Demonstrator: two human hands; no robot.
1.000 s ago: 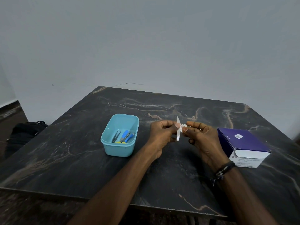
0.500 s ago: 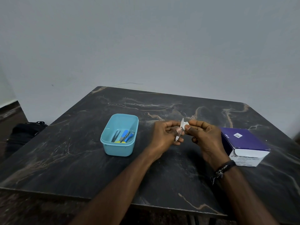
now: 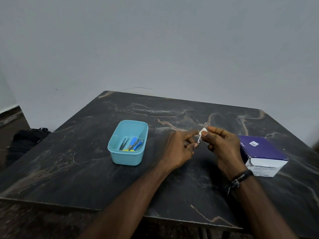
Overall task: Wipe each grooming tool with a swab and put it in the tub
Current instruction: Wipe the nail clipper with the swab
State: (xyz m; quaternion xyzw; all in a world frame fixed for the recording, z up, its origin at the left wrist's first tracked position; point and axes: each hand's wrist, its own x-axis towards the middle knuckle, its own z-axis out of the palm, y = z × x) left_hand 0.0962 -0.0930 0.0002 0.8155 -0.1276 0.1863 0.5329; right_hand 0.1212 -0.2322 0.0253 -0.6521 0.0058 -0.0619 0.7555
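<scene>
A small metal tool (image 3: 198, 140) is pinched in the left hand (image 3: 179, 149), right of the tub (image 3: 128, 143), so it can be wiped by the swab (image 3: 203, 131) pinched in the right hand (image 3: 222, 147). Cleaned tools (image 3: 132, 144) are already held in the tub.

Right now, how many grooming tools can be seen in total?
4, maybe more hidden. Three lie in the teal tub: metal tweezers, and two blue-handled tools. One small metal tool is held by the left hand, while the right hand wipes it.
</scene>
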